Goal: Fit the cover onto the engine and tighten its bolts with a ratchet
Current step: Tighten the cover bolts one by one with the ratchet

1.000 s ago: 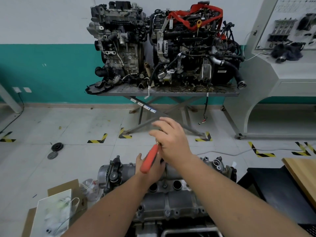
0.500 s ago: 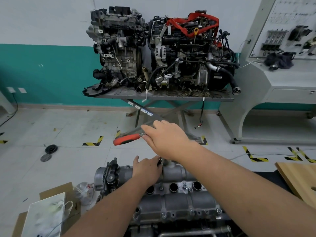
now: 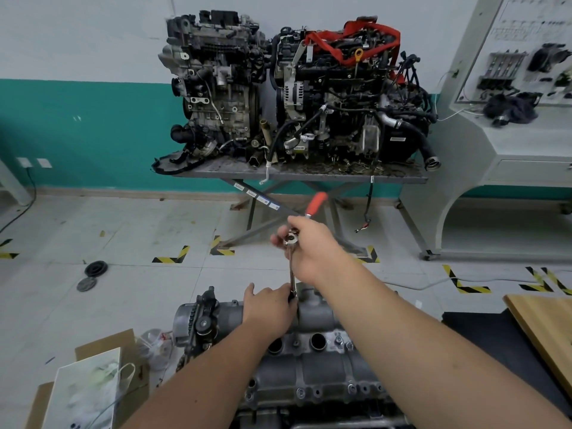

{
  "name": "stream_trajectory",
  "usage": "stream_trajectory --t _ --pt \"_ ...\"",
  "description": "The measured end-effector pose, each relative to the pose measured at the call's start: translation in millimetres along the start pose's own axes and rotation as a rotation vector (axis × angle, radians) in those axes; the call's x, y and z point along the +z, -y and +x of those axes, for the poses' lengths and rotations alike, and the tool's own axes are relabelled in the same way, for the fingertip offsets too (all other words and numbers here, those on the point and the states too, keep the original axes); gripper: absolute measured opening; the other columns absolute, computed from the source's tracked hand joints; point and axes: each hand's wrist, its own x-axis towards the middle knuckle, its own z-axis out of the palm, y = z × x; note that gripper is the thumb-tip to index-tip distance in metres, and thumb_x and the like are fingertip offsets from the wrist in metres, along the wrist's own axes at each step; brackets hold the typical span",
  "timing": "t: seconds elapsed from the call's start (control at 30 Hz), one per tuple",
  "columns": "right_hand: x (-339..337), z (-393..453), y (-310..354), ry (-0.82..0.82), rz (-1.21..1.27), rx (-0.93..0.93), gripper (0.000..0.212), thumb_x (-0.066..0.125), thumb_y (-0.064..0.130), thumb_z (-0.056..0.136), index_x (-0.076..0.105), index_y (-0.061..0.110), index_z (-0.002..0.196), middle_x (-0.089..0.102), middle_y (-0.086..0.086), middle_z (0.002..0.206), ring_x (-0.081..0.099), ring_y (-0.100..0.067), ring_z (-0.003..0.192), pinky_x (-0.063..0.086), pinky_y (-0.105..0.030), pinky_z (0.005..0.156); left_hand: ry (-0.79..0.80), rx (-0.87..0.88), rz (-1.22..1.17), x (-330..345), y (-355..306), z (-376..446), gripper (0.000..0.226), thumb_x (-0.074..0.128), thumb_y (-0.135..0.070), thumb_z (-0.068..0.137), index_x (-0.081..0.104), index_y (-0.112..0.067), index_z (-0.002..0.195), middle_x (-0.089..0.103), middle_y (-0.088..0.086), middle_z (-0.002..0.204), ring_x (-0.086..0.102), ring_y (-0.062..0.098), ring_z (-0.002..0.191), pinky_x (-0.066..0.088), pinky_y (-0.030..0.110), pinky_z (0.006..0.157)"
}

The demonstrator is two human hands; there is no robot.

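A grey cast cover (image 3: 309, 370) with round plug holes and several bolts lies on the engine at the bottom centre. My right hand (image 3: 312, 250) grips the head of a ratchet (image 3: 315, 203) whose orange handle points up and away to the right. A long steel extension (image 3: 291, 275) runs straight down from the ratchet head to the cover's far edge. My left hand (image 3: 268, 308) holds the lower end of the extension, fingers curled round it at the cover. The bolt under the socket is hidden by my left hand.
Two engines stand on a grey metal table (image 3: 297, 176) against the teal wall. A white training console (image 3: 507, 144) is at right, a wooden board (image 3: 544, 332) and black mat lower right. A cardboard box with a white bag (image 3: 83, 394) sits lower left. Two round discs (image 3: 93, 274) lie on the floor.
The ratchet handle has swung from pointing down-left, through left, to up-right. My right hand rose with the ratchet head. My left hand stayed at the extension's base.
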Motion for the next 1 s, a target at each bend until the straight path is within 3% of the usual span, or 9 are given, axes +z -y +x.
stream_trajectory --t 0.13,0.23,0.3,0.37,0.47,0.7,0.83,0.9,1.0 --pt "-17 3 -16 0.009 0.293 -0.135 0.026 0.056 0.014 0.099 0.05 0.019 0.075 0.064 0.003 0.062 0.064 -0.013 0.073 0.043 -0.024 0.063 -0.001 0.01 0.015 2 2 1 0.034 0.031 -0.046 0.102 0.054 -0.029 0.12 0.071 0.0 0.106 0.06 0.021 0.114 0.012 0.049 0.117" --pt "-22 3 -36 -0.012 -0.066 -0.386 0.014 0.052 0.036 0.101 0.064 0.029 0.098 0.072 0.009 0.097 0.064 -0.006 0.091 0.05 -0.025 0.081 0.017 0.011 0.004 0 1 2 0.037 0.028 -0.046 0.103 0.054 -0.029 0.122 0.071 -0.002 0.106 0.06 0.02 0.114 0.011 0.05 0.118" --pt "-25 5 -43 -0.078 -0.301 -0.55 0.021 0.045 0.042 0.102 0.06 0.041 0.117 0.061 0.013 0.128 0.054 0.011 0.111 0.043 -0.012 0.096 0.017 0.01 -0.006 -2 0 1 0.037 0.027 -0.046 0.104 0.055 -0.029 0.12 0.071 -0.002 0.106 0.06 0.019 0.113 0.011 0.05 0.119" --pt "-27 7 -43 -0.105 -0.375 -0.671 0.032 0.042 0.039 0.104 0.055 0.035 0.133 0.046 0.013 0.142 0.042 0.026 0.114 0.034 0.002 0.092 0.026 0.005 -0.005 -3 0 0 0.037 0.028 -0.046 0.104 0.055 -0.029 0.12 0.071 -0.002 0.107 0.06 0.019 0.114 0.01 0.05 0.119" --pt "-35 15 -45 -0.07 -0.48 -0.769 0.046 0.039 0.041 0.101 0.047 0.025 0.144 0.038 0.008 0.144 0.036 0.029 0.115 0.028 0.006 0.09 0.032 0.0 0.01 -3 0 -1 0.037 0.029 -0.047 0.104 0.053 -0.029 0.124 0.071 0.0 0.107 0.06 0.02 0.115 0.01 0.05 0.12" --pt "-59 27 -37 0.16 -0.729 -0.862 0.052 0.045 0.054 0.087 0.031 0.058 0.137 0.04 0.015 0.138 0.055 -0.001 0.105 0.041 -0.01 0.092 0.011 -0.025 0.027 0 -2 2 0.031 0.032 -0.047 0.103 0.054 -0.03 0.117 0.07 0.0 0.108 0.059 0.02 0.116 0.011 0.048 0.118" --pt "-57 36 -37 0.266 -0.885 -0.808 0.062 0.05 0.068 0.082 0.017 0.077 0.134 0.035 0.024 0.142 0.051 0.0 0.107 0.045 -0.021 0.095 0.011 -0.019 0.057 3 0 4 0.034 0.029 -0.048 0.102 0.054 -0.032 0.119 0.07 -0.003 0.106 0.06 0.018 0.114 0.011 0.049 0.118" --pt "-56 37 -38 0.278 -0.888 -0.871 0.057 0.046 0.078 0.083 0.022 0.074 0.135 0.03 0.033 0.14 0.045 0.007 0.117 0.038 -0.01 0.097 0.014 -0.02 0.059 3 0 3 0.036 0.028 -0.049 0.102 0.055 -0.032 0.12 0.07 -0.004 0.107 0.059 0.018 0.116 0.011 0.049 0.118" --pt "-61 41 -43 0.263 -0.851 -1.005 0.065 0.043 0.075 0.088 0.039 0.043 0.145 0.032 0.017 0.148 0.035 0.015 0.127 0.029 -0.003 0.103 0.013 -0.026 0.07 3 -1 3 0.037 0.029 -0.049 0.102 0.055 -0.032 0.121 0.07 -0.003 0.109 0.059 0.019 0.117 0.012 0.049 0.118"
